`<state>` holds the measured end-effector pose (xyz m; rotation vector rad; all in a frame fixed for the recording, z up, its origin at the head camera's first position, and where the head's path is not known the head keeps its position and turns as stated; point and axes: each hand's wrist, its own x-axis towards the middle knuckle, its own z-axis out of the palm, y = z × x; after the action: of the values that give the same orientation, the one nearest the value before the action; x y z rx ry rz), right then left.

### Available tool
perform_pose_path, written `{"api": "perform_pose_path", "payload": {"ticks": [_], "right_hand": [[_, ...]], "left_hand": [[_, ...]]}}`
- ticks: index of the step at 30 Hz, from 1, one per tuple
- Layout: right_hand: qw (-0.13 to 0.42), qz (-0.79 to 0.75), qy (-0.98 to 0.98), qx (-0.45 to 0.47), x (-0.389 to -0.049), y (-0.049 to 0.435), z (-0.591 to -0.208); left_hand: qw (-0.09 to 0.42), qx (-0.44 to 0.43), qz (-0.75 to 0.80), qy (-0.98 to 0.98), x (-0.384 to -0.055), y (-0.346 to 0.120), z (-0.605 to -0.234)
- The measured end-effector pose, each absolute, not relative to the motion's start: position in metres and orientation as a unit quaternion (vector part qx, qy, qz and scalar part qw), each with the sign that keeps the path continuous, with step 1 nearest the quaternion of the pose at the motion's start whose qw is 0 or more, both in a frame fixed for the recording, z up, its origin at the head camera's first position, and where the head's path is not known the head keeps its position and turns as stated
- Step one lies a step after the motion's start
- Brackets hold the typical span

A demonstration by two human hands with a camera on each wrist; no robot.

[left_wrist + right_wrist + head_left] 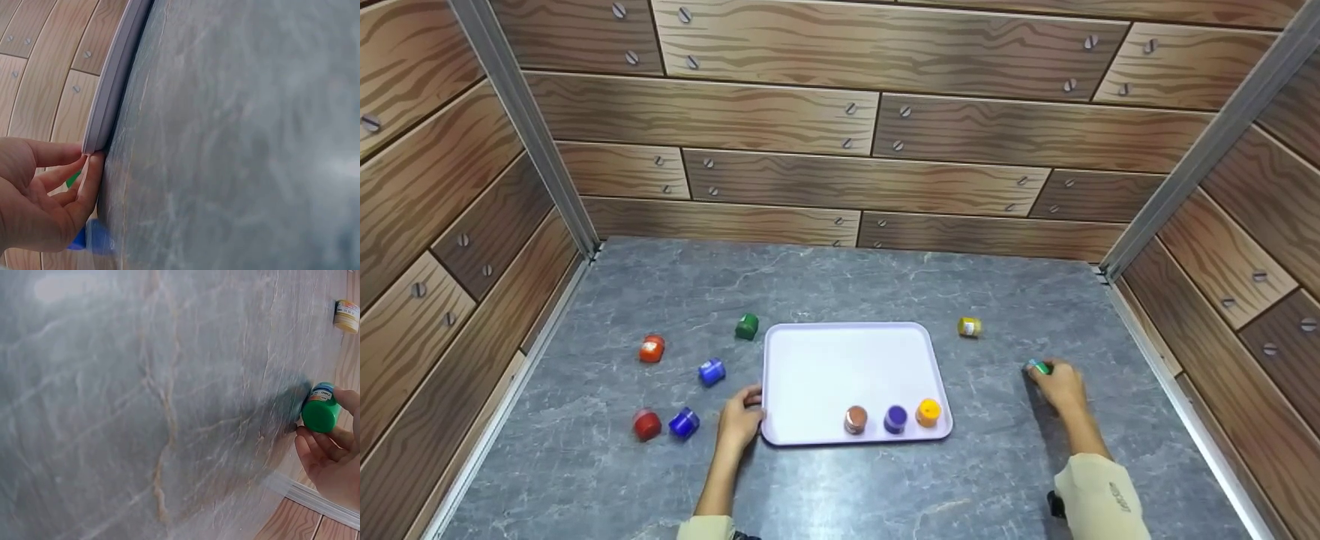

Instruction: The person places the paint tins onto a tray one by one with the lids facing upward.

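A pale lilac tray [840, 375] lies on the grey tabletop, and my left hand [739, 420] pinches its left edge near the front corner. The left wrist view shows the thumb and fingers [93, 169] at the tray's rim [109, 90]. Along the tray's front right stand a brown paint jar [856, 420], a purple paint jar [895, 419] and an orange paint jar [928, 412]. Off to the right, my right hand [1061, 384] holds a green paint jar [320, 408] between thumb and fingers, low over the tabletop. Its label faces partly toward the right wrist camera.
A yellow jar [969, 327] lies beyond the tray's right side. Left of the tray are a dark green jar [747, 327], an orange-red jar [652, 348], a red jar [646, 424] and two blue jars [711, 372]. Wood-patterned walls [780, 172] enclose the table's back and sides.
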<state>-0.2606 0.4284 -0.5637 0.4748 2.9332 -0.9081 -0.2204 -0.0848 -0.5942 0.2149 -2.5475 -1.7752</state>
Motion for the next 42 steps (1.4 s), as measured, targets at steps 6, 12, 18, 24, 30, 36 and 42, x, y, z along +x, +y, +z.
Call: {"api": "perform_pose_path", "payload": {"ticks": [6,12,18,24,30,36,42], "right_hand": [[0.036,-0.288,0.945,0.150,-0.2619,0.4280,-0.5598],[0.037,-0.285,0.946,0.150,-0.2634,0.4261,-0.5592],[0.042,-0.274,0.952,0.133,-0.2640,0.4266,-0.5597],[0.023,-0.257,0.959,0.119,-0.2642,0.4257,-0.5603],[0.025,-0.253,0.960,0.116,-0.2650,0.4257,-0.5592],[0.025,-0.259,0.959,0.117,-0.2631,0.4239,-0.5590],[0.026,-0.266,0.956,0.120,-0.2619,0.4197,-0.5586]], "left_hand": [[0.017,0.068,-0.560,-0.826,-0.2213,-0.0854,-0.5956],[0.027,0.062,-0.555,-0.829,-0.2208,-0.0856,-0.5951],[0.034,0.059,-0.553,-0.830,-0.2216,-0.0860,-0.5952],[0.021,0.068,-0.556,-0.828,-0.2212,-0.0854,-0.5947],[0.016,0.072,-0.563,-0.823,-0.2214,-0.0850,-0.5953],[0.021,0.070,-0.560,-0.825,-0.2215,-0.0852,-0.5956],[0.023,0.071,-0.546,-0.834,-0.2210,-0.0854,-0.5954]]}}
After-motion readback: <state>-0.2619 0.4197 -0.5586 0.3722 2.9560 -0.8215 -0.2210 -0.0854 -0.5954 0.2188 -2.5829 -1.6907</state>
